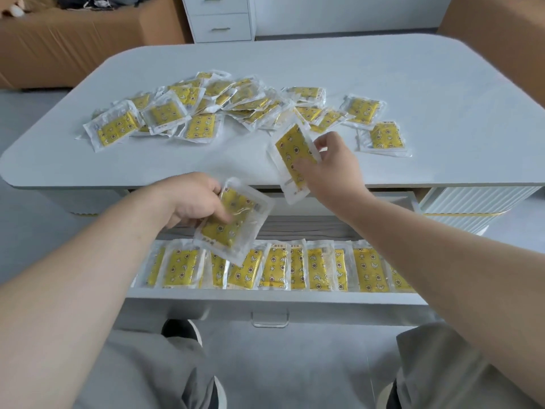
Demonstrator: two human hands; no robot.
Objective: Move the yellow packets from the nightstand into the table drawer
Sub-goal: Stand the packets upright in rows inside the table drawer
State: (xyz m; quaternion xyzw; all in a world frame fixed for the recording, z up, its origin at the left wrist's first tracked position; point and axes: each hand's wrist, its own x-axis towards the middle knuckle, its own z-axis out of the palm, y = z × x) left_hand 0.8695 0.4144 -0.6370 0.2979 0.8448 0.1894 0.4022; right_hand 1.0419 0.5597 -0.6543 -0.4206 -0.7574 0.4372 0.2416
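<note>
We are pinching one yellow packet point(233, 219) in our left hand point(194, 202) over the open drawer point(277, 299), where a row of packets point(277, 268) is standing. Our right hand point(333, 166) is gripping a second packet point(295, 157) by its edge near the pile point(224, 104) on the tabletop point(413, 69). They are looking light, soft and slippery, so we are judging the sealed clear borders the safest hold. Any print is showing too blurred to read.

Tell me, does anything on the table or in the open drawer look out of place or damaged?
Nothing looks damaged or spilled. The row of packets in the drawer is fairly tidy; only the pile on the table lies loose and overlapping, some packets tilted on others.
</note>
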